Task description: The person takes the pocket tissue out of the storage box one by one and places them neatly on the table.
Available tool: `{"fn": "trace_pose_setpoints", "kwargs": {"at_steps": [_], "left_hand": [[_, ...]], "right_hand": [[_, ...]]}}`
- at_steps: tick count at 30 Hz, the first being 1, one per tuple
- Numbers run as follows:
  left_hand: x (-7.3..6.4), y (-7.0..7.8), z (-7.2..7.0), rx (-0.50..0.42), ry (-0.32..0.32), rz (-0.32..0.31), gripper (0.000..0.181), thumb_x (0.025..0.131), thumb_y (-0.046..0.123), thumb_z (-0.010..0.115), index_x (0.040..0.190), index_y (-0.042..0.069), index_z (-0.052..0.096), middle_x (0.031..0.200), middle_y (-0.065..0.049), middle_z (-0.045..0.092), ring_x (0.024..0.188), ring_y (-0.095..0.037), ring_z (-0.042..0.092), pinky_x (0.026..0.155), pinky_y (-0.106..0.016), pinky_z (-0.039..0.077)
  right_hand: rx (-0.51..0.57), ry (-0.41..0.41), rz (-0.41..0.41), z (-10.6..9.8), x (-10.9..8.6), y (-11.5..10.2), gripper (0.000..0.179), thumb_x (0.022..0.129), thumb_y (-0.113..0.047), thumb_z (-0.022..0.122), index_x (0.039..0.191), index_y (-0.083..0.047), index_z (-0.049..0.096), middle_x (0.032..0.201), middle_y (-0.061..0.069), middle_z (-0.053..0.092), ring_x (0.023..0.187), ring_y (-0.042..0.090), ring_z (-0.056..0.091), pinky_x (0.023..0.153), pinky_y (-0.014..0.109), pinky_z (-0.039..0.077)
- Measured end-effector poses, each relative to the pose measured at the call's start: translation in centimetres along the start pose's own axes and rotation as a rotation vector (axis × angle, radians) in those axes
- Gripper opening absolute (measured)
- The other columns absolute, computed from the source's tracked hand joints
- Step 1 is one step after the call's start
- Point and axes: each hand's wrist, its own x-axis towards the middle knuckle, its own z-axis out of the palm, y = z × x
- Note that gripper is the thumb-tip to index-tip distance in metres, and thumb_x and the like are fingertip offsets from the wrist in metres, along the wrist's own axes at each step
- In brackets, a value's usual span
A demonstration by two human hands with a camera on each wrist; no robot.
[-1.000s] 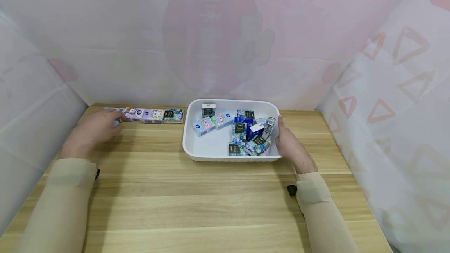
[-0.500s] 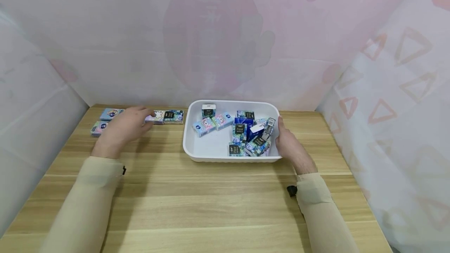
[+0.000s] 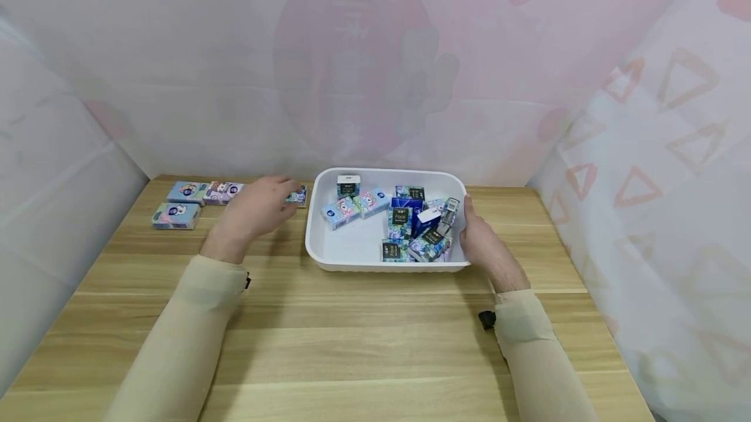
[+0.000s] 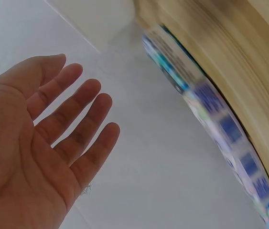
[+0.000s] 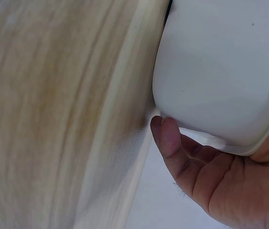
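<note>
In the head view my left hand [image 3: 253, 214] hangs over the row of small pocket tissue packs at the back left, partly hiding it. The left wrist view shows that hand's palm [image 4: 38, 143] with spread fingers holding nothing, apart from the row of packs [image 4: 227, 126]. A blue pack [image 3: 186, 192], a purple pack [image 3: 221, 192] and a dark floral pack [image 3: 299, 196] show in the row. Another blue-pink pack [image 3: 176, 216] lies in front of its left end. My right hand [image 3: 488, 246] grips the right side of a white plastic basin [image 3: 352, 249], fingers curled against its outer wall.
Inside the basin lie several floral and blue tissue packs [image 3: 400, 221], mostly heaped at the right, with two light-blue packs [image 3: 341, 211] at the left. The basin stands on a wooden table [image 3: 352, 344] near the back wall [image 3: 235, 115]; printed sheeting [image 3: 657, 213] borders the right.
My left hand has moved right along the row, from its left end toward the basin, uncovering the left packs. The right hand and the basin have stayed put.
</note>
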Motion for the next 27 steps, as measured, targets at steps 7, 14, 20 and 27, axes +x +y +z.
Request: {"fn": "trace_pose_setpoints", "kwargs": {"at_steps": [7,14,20,27], "left_hand": [[1.2,3.1,0.8,-0.008,0.003,0.056,0.033,0.115,0.015,0.073,0.145,0.003,0.077,0.145,-0.019,0.079,0.133,-0.043,0.077,0.114,-0.061,0.066],[2.5,5.2,2.1,0.015,-0.022,0.092,0.032,0.114,0.017,0.076,0.144,0.006,0.078,0.141,-0.017,0.080,0.128,-0.039,0.078,0.109,-0.056,0.069],[3.4,7.2,2.9,-0.013,-0.032,0.119,0.035,0.115,0.021,0.076,0.147,0.007,0.077,0.143,-0.016,0.079,0.128,-0.035,0.079,0.112,-0.054,0.069],[4.6,9.6,3.8,-0.009,-0.050,0.162,0.033,0.115,0.022,0.077,0.145,0.011,0.077,0.137,-0.012,0.081,0.122,-0.033,0.078,0.111,-0.052,0.068]], "right_hand": [[0.011,-0.002,0.007,0.1,0.0,0.1,0.083,0.116,-0.001,0.034,0.185,0.000,-0.011,0.182,0.046,0.033,0.160,0.059,0.056,0.136,0.071,0.048],[0.008,-0.001,0.004,0.0,-0.2,-0.1,0.083,0.116,-0.001,0.035,0.185,-0.001,-0.011,0.181,0.046,0.033,0.159,0.059,0.056,0.136,0.071,0.048],[0.014,0.004,-0.005,-0.1,-0.1,-0.1,0.085,0.114,0.001,0.036,0.185,0.001,-0.011,0.178,0.048,0.038,0.149,0.059,0.065,0.128,0.069,0.057],[-0.011,0.005,-0.007,-0.1,-0.1,-0.2,0.085,0.113,0.002,0.037,0.185,0.004,-0.009,0.176,0.049,0.039,0.148,0.058,0.065,0.128,0.070,0.056]]}}
